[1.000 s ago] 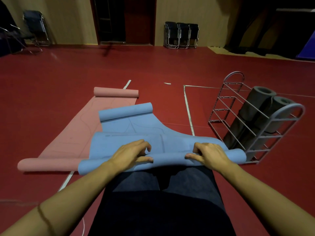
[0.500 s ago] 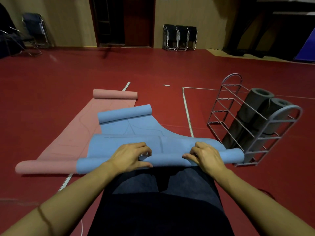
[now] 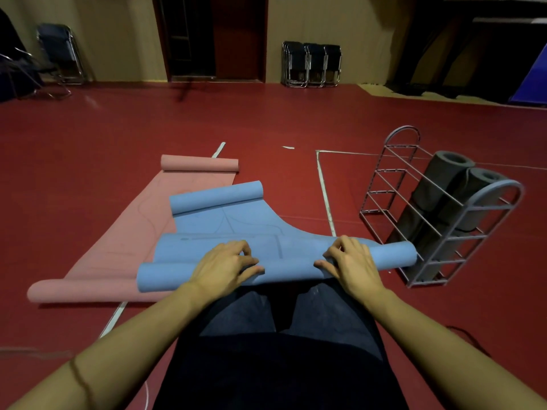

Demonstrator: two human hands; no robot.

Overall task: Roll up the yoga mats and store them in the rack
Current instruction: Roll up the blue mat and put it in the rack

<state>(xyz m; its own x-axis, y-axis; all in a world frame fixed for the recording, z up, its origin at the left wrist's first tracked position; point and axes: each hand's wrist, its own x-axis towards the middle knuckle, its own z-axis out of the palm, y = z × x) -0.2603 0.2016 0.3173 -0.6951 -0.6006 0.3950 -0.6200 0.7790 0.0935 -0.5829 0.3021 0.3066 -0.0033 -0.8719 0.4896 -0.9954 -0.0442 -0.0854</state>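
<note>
Left hand (image 3: 224, 266) and right hand (image 3: 352, 263) curled round near rolled end of light-blue rubber yoga mat (image 3: 225, 229), lying across pink yoga mat (image 3: 124, 244) on red floor (image 3: 88, 149); grey wire rack (image 3: 444, 232) just right.

Your two bare forearms reach forward from the near corners, converging toward the middle. Your left hand (image 3: 225, 266) lies palm down with its fingers curled under and thumb pointing right. Your right hand (image 3: 353, 263) mirrors it, fingers curled, thumb pointing left. The hands sit level, well apart, above your dark-trousered knees (image 3: 284, 315).
</note>
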